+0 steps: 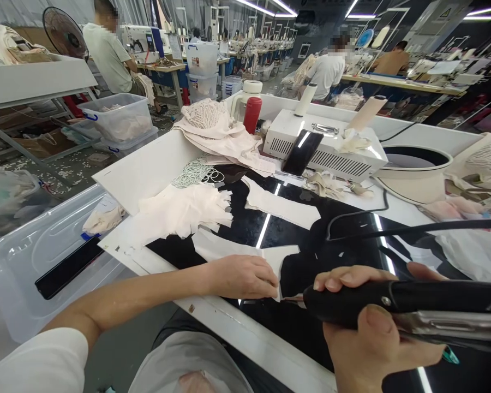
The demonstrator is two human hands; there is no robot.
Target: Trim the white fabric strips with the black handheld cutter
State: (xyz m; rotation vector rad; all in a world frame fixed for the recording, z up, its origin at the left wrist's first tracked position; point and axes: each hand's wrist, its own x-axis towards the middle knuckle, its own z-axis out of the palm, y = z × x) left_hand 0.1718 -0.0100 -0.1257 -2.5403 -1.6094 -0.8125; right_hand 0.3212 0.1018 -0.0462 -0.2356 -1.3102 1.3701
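Observation:
My left hand (245, 277) presses down on the right end of a cut white fabric piece (216, 246), with the fingers together at its edge. The fabric lies flat on a glossy black work surface (298, 267). My right hand (372, 338) is wrapped around a thick black hand tool (352, 303) with a metal strip along its side. The tool's thin metal tip (297, 298) points left and sits right by the fabric edge, close to my left fingertips. Whether the tip touches the cloth I cannot tell. Farther back lies a second white cut piece (282, 202).
A stack of cream fabric pieces (184, 210) and light green elastic cords (196, 173) lie at the left. Behind are a white vented box (327, 144), a phone (303, 152), a red bottle (252, 115) and a round bin (417, 174). A black cable (445, 225) crosses at right.

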